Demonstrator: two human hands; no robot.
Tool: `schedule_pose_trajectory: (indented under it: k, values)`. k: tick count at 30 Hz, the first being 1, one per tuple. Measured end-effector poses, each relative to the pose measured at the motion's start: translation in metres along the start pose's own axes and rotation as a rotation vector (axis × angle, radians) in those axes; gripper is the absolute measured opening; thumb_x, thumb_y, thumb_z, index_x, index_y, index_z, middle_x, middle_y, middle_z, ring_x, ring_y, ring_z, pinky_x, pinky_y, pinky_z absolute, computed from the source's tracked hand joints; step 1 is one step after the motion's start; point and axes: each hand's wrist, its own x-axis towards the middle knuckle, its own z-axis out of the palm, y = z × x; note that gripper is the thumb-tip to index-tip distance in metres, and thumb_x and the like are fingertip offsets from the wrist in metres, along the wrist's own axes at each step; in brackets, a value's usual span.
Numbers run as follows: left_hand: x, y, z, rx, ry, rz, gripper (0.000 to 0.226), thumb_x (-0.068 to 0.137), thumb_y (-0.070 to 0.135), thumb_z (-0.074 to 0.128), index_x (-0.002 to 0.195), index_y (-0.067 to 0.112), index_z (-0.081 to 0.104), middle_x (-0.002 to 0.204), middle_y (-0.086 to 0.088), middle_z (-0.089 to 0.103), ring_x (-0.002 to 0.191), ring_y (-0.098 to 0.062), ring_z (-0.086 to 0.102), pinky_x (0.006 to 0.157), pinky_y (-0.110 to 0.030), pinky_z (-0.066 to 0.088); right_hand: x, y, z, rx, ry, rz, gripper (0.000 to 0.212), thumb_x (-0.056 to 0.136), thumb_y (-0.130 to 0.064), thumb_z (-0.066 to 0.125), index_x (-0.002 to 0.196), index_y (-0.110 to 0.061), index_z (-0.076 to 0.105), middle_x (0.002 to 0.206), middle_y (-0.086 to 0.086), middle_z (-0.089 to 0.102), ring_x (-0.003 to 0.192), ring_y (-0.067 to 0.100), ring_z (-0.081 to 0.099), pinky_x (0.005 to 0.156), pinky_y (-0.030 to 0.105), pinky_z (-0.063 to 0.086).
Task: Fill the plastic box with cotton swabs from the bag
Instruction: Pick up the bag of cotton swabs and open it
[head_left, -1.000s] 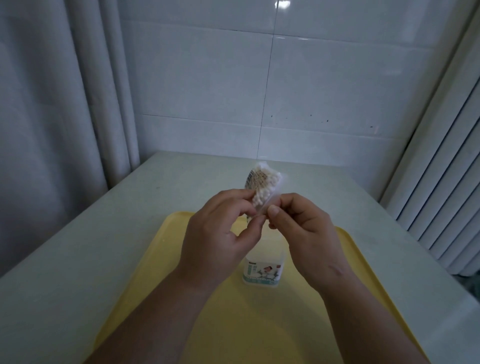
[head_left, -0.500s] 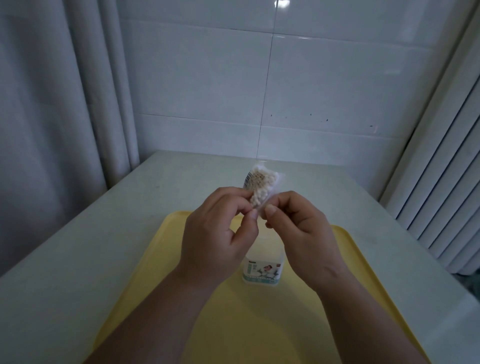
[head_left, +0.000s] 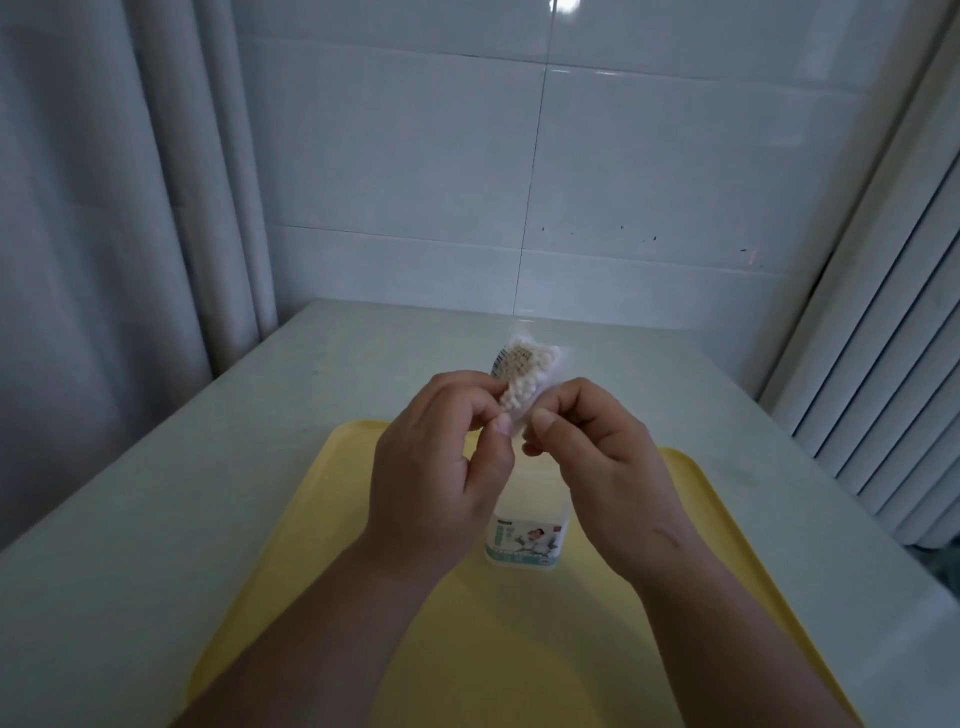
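A small clear bag of cotton swabs is held up above the tray, its white swab heads showing through the plastic. My left hand pinches the bag's near edge from the left. From the right, my right hand pinches the same edge, thumb tips almost touching. Below and between my hands, a clear plastic box with a printed label stands upright on the yellow tray; my hands hide its top.
The tray lies on a pale grey table set against a white tiled wall. A grey curtain hangs at the left. White ribbed panels stand at the right, close to the table edge.
The bag has tilted slightly and dropped a little lower between my fingers. Both thumbs have drawn closer together on its near edge. The box and tray have not moved.
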Motion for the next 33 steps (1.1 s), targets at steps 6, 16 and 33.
schedule_pose_trajectory:
  k: [6,16,33]
  values:
    - [0.005,0.001,-0.006,-0.038,0.091,-0.077,0.017,0.09,0.019,0.048,0.086,0.006,0.058,0.086,0.005,0.061,0.076,-0.009,0.057,0.065,-0.016,0.045,0.0,0.002,0.002,0.023,-0.019,0.023,0.014,0.086,-0.016,0.049,0.077,-0.006,0.053,0.074,0.001,0.057,0.074,0.012,0.057,0.064,0.014,0.045]
    - [0.007,0.0,-0.009,0.143,0.063,0.092,0.021,0.09,0.023,0.065,0.1,0.006,0.072,0.087,0.002,0.067,0.07,-0.01,0.057,0.058,-0.025,0.047,-0.002,-0.001,0.005,-0.115,-0.018,0.007,0.014,0.086,-0.019,0.051,0.08,-0.007,0.053,0.082,0.024,0.055,0.07,0.033,0.051,0.067,0.051,0.046]
    - [0.002,-0.004,-0.006,0.27,0.183,0.089,0.015,0.092,0.013,0.063,0.092,0.003,0.074,0.078,-0.007,0.069,0.065,-0.018,0.058,0.061,-0.024,0.043,0.0,-0.003,0.008,-0.176,0.216,0.081,0.018,0.094,-0.018,0.055,0.08,-0.008,0.058,0.078,0.0,0.072,0.072,0.014,0.071,0.075,0.051,0.056]
